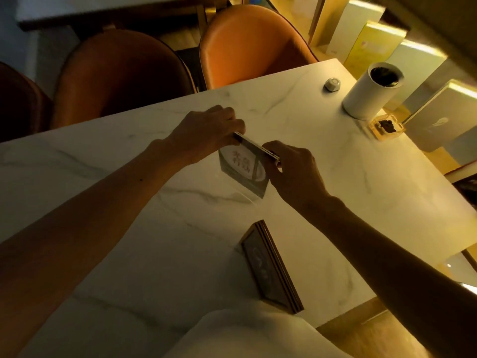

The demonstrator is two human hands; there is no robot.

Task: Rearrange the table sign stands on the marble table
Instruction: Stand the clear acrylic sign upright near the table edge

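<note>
A clear acrylic sign stand (244, 167) with a grey-and-white printed card stands upright in the middle of the white marble table (129, 177). My left hand (206, 133) pinches its top edge at the left end, and my right hand (291, 171) pinches the same edge at the right end. A second sign stand (271, 267), dark with a brown frame, sits nearer to me on the table, leaning low with its face up, touched by neither hand.
A white cylinder canister (369, 91), a small white knob-like object (332, 84) and a clear amber dish (386, 126) sit at the far right corner. Brown and orange chairs (253, 45) line the far side. Boxes stand beyond the right edge.
</note>
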